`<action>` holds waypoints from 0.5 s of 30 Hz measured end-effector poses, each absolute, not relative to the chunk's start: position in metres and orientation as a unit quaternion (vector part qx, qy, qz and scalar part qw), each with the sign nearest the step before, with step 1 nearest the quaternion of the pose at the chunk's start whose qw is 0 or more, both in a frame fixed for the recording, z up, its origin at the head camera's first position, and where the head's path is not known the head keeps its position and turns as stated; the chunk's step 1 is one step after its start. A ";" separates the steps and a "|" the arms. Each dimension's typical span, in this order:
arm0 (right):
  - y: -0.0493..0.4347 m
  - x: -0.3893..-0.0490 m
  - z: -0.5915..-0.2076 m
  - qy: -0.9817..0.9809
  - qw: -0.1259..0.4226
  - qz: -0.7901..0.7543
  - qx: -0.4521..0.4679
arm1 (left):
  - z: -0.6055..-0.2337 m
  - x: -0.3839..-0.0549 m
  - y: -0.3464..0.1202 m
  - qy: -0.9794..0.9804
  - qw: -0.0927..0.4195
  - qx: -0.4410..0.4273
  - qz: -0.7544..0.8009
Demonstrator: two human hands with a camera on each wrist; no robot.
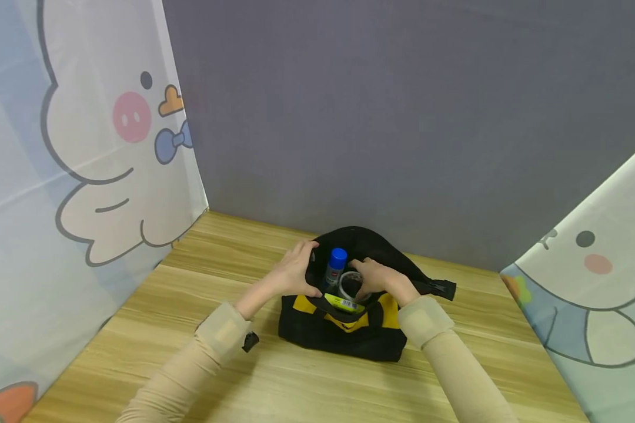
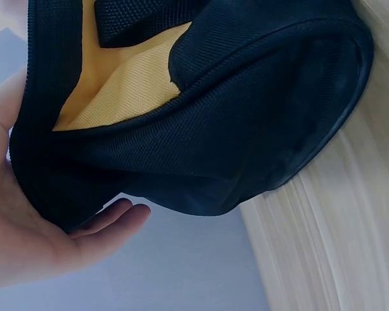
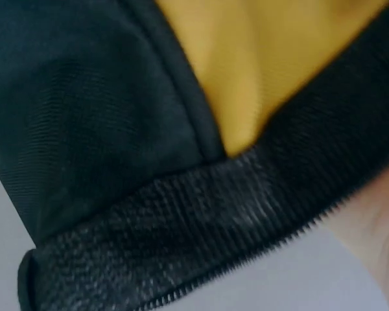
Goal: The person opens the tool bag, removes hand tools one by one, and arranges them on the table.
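Observation:
A black and yellow tool bag (image 1: 344,343) lies unzipped on the table, its mouth spread wide. At the left end of the mouth my left hand (image 1: 294,271) holds the bag, thumb at the front edge and fingers at the back flap. In the left wrist view that hand (image 2: 26,227) curves round the black fabric. My right hand (image 1: 376,276) reaches into the mouth and grips the right side of a pale ring-shaped roll (image 1: 344,284). Beside the roll stands a spray can (image 1: 337,261) with a blue cap. The right wrist view shows mostly the zipper edge (image 3: 181,240), hiding the fingers.
A yellow-green item with a barcode (image 1: 344,303) lies at the bag's front edge. A black zipper end (image 1: 441,288) sticks out to the right. Near my left wrist is a small black piece (image 1: 250,341). A grey wall (image 1: 376,117) rises behind the wooden table (image 1: 190,294).

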State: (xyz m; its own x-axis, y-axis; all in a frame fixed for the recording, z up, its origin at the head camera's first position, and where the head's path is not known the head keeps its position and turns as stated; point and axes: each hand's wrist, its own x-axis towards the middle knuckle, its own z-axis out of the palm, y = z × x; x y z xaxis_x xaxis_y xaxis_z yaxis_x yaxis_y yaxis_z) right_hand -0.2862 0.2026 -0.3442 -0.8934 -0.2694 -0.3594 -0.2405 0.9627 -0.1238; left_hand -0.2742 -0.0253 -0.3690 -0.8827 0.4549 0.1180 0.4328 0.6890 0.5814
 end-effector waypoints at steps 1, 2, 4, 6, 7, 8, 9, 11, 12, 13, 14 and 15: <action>0.202 -0.289 -0.347 0.971 0.195 -0.029 -0.135 | -0.369 -0.274 -0.025 0.919 0.018 0.242 0.311; 0.202 -0.292 -0.349 0.970 0.199 -0.022 -0.136 | -0.370 -0.275 -0.025 0.919 0.017 0.243 0.311; 0.201 -0.297 -0.353 0.969 0.205 -0.011 -0.136 | -0.371 -0.275 -0.024 0.918 0.017 0.245 0.310; 0.200 -0.300 -0.356 0.969 0.209 -0.006 -0.130 | -0.372 -0.274 -0.024 0.918 0.017 0.244 0.313; 0.200 -0.302 -0.358 0.969 0.211 -0.007 -0.126 | -0.372 -0.274 -0.023 0.918 0.017 0.243 0.314; 0.200 -0.303 -0.360 0.969 0.214 -0.005 -0.122 | -0.372 -0.274 -0.023 0.918 0.018 0.241 0.315; 0.201 -0.305 -0.362 0.969 0.216 -0.005 -0.118 | -0.373 -0.273 -0.023 0.917 0.018 0.240 0.317; 0.201 -0.307 -0.366 0.969 0.221 -0.006 -0.109 | -0.373 -0.273 -0.024 0.917 0.017 0.241 0.318; 0.202 -0.309 -0.369 0.969 0.223 -0.005 -0.108 | -0.374 -0.273 -0.024 0.917 0.016 0.242 0.317; 0.203 -0.310 -0.371 0.969 0.224 -0.004 -0.106 | -0.374 -0.273 -0.024 0.916 0.015 0.243 0.318; 0.204 -0.311 -0.373 0.969 0.226 0.000 -0.104 | -0.375 -0.273 -0.024 0.916 0.014 0.244 0.319; 0.204 -0.312 -0.375 0.969 0.226 0.003 -0.102 | -0.375 -0.273 -0.024 0.915 0.013 0.246 0.320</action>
State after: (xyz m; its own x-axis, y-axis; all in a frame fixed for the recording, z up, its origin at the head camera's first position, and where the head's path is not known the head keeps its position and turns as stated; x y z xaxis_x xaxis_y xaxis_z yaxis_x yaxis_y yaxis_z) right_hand -0.3118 0.2042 -0.3746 -0.8769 -0.1970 -0.4384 -0.1995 0.9790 -0.0411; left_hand -0.2731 -0.0240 -0.3749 -0.8789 0.4580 0.1330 0.4409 0.6740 0.5927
